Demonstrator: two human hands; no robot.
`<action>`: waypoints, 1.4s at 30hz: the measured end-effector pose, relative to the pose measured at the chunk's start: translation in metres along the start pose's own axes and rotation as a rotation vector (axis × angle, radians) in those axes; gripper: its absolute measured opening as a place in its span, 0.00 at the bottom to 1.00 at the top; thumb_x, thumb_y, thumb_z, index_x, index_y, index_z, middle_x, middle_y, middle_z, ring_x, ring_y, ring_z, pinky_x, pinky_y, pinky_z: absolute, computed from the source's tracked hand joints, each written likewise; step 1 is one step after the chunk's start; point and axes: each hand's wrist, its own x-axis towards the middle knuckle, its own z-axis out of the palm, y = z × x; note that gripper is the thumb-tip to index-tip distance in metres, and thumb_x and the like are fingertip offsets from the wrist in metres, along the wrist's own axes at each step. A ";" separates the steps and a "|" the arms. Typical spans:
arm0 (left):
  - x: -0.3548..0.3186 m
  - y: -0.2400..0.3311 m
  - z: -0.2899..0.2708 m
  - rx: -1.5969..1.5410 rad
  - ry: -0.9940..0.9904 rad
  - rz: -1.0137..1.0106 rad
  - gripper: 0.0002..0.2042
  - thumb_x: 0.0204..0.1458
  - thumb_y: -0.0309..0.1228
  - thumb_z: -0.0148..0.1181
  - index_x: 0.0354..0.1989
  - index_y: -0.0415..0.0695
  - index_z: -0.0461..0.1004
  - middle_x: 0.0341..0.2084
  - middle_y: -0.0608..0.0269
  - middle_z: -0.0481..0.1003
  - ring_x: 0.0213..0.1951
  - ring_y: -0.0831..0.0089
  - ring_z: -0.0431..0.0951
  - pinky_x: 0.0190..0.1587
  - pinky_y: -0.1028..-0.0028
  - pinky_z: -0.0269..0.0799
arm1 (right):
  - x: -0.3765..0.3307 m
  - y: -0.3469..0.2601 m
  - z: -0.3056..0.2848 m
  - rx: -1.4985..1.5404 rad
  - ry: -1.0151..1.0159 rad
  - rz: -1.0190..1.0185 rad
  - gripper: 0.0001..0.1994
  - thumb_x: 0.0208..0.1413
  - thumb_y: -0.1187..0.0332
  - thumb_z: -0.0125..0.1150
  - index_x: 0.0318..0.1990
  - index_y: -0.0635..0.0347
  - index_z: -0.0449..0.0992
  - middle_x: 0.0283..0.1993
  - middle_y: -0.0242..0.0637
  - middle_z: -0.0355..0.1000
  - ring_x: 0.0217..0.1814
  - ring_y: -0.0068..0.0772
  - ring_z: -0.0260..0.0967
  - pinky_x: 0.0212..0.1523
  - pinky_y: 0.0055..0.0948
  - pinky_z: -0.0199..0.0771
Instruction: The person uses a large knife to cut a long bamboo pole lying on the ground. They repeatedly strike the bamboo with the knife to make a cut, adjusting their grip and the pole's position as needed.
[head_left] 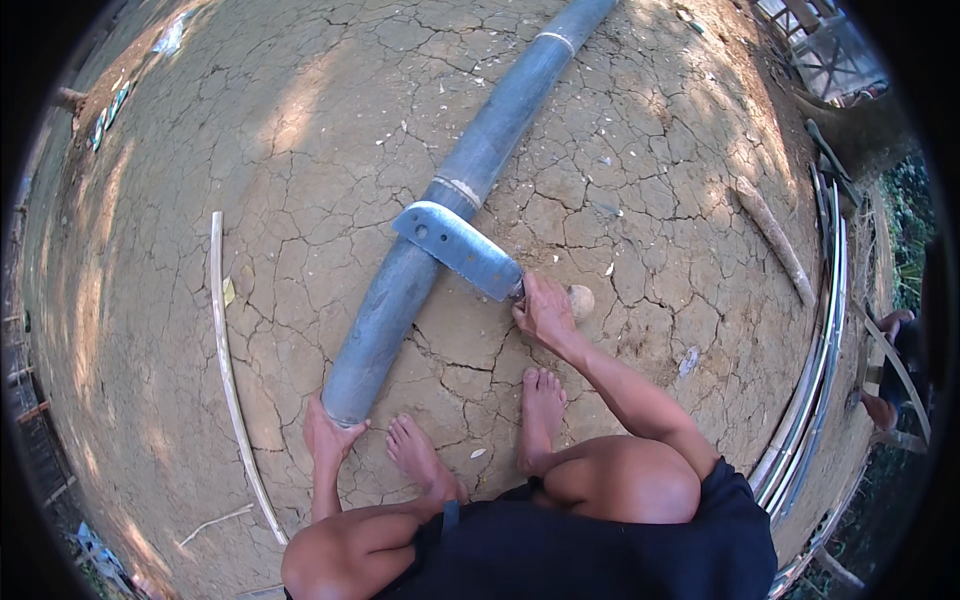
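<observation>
A thick green bamboo pole (470,180) lies across the cracked earth, running from near my feet up toward the top of the view. My left hand (328,438) grips its cut near end. My right hand (545,312) is closed on the handle of a broad flat-bladed chopping knife (455,247). The blade rests across the pole just below a pale node ring. I am squatting, and both bare feet sit on the ground between my hands.
A thin split bamboo strip (228,370) lies on the left. Several long strips (815,370) curve along the right, with a short stick (775,240) near them. Another person (893,370) sits at the right edge. A wooden structure (830,50) stands top right.
</observation>
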 end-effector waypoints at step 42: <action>-0.009 0.012 0.021 0.032 0.087 0.020 0.48 0.27 0.41 0.81 0.62 0.40 0.64 0.52 0.46 0.72 0.55 0.47 0.72 0.57 0.55 0.67 | -0.003 -0.020 -0.036 0.014 -0.223 -0.009 0.17 0.49 0.66 0.65 0.43 0.61 0.67 0.34 0.56 0.76 0.36 0.62 0.76 0.38 0.55 0.76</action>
